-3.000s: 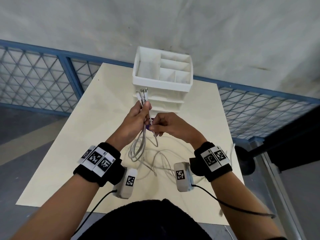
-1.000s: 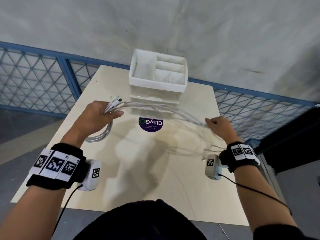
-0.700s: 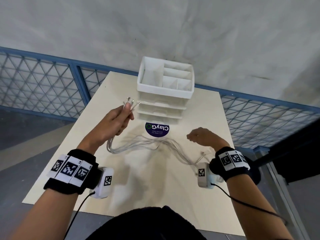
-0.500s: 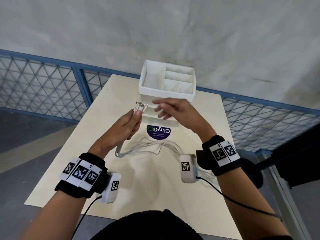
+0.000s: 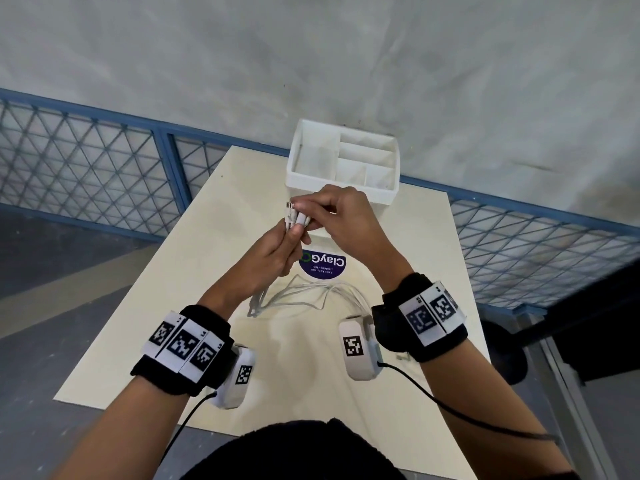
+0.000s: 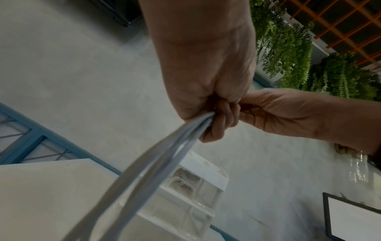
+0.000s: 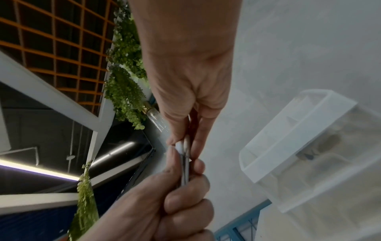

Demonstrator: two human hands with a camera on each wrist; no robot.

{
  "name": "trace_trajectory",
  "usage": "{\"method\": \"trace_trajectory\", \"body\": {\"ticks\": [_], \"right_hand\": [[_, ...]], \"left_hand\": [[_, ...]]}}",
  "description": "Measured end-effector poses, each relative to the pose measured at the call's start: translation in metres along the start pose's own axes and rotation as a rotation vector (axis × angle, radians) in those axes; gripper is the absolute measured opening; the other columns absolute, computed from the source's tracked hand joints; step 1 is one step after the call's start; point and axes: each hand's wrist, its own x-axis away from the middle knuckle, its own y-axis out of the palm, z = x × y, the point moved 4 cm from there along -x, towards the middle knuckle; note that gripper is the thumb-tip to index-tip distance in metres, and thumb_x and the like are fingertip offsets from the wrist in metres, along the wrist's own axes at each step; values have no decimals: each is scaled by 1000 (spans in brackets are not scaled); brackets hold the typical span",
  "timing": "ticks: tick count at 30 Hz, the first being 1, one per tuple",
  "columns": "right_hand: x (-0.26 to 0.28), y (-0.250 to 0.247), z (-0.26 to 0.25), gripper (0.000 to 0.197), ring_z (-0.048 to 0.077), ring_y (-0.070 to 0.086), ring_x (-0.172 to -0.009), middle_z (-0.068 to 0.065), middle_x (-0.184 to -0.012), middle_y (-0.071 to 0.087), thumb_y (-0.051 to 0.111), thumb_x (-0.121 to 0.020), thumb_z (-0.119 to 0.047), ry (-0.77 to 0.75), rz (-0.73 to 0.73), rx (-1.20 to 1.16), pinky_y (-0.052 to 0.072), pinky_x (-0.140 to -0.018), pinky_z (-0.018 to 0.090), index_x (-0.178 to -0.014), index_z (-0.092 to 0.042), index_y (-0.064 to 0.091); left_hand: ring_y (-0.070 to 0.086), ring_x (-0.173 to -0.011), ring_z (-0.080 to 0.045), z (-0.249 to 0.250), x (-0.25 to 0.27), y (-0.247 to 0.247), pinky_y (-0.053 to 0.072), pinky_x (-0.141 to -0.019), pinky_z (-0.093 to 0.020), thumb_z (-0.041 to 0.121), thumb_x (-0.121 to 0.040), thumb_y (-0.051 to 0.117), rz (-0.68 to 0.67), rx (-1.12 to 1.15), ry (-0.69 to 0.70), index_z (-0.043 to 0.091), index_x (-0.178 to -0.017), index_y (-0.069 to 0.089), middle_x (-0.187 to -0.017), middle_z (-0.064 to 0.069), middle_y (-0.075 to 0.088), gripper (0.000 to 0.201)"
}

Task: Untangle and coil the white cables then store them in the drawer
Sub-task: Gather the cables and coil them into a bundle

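My left hand grips a bundle of white cables just below their plug ends, held up in front of the white drawer unit. My right hand pinches those plug ends from above. Below the hands the cables hang in loose loops that trail onto the table toward the right. In the left wrist view the cables run out of my left fist toward the camera. The right wrist view shows my right fingertips on the plug ends. The unit's drawers look pushed in.
The drawer unit has an open compartmented tray on top and stands at the far end of the pale table. A round purple sticker lies in front of it. A blue mesh railing runs behind and to the right of the table.
A second ago my hands were spread wide with the cables stretched between them. The right hand let go, swung back to the centre and now pinches the plug ends above my left hand.
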Motion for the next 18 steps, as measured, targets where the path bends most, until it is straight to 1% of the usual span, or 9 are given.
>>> {"method": "trace_trajectory", "body": {"ticks": [3,4,6,8,10,12,14,15,18], "right_hand": [[3,0,-1,25,0,66,-71,-6,-82,66,59,-91,-17,-41,43,-8,54,-76,15,-111,-8,69],[5,0,0,29,-1,65,-74,-3,-83,67,54,-93,-22,-46,67,-17,55,-77,16,-119,-13,64],[7,6,12,40,9,67,-83,4,-83,68,38,-98,-40,70,61,-90,56,-82,29,-131,-22,52],[13,27,24,63,19,67,-81,1,-76,69,23,-90,-62,294,-114,-321,53,-85,40,-120,-16,54],[29,48,31,69,23,66,-76,0,-70,69,17,-83,-70,366,-368,-451,49,-86,42,-98,-18,59],[45,52,34,59,19,61,-64,-7,-57,58,17,-94,-57,298,-517,-334,46,-79,38,-85,-16,59],[48,41,44,44,14,44,-53,-13,-51,39,28,-100,-41,240,-492,-236,42,-64,32,-78,-13,54],[46,32,49,37,12,38,-52,-13,-53,36,34,-100,-36,217,-467,-191,37,-58,29,-76,-15,52],[36,7,51,30,7,40,-51,-13,-52,43,41,-99,-31,146,-404,90,39,-57,23,-71,-23,50]], "left_hand": [[25,-50,-7,4,-1,5,22,-49,-24,29,-101,28,-26,80,-21,13,-78,42,-61,-1,26,31],[23,-50,-8,6,-2,6,21,-50,-26,29,-101,28,-14,126,-19,14,-74,38,-61,1,25,32],[22,-49,-9,12,-5,6,23,-50,-24,32,-101,28,37,231,-2,15,-72,35,-57,6,26,34],[27,-46,-7,18,-9,5,31,-48,-18,35,-101,27,109,325,34,16,-73,37,-53,10,30,35],[31,-46,-5,22,-16,-1,36,-48,-16,32,-101,28,185,460,77,16,-75,39,-53,12,34,33],[33,-47,-3,23,-21,-15,39,-51,-15,27,-102,29,261,591,110,16,-76,40,-54,13,37,30],[38,-48,-3,15,-23,-35,44,-54,-17,22,-102,31,376,640,108,16,-75,41,-53,13,42,29],[42,-49,-4,8,-21,-44,47,-56,-18,21,-102,33,437,660,86,16,-74,42,-52,13,44,29],[55,-47,-7,-25,-14,-59,57,-61,-24,12,-100,39,590,794,-64,11,-72,48,-49,7,52,29]]}}
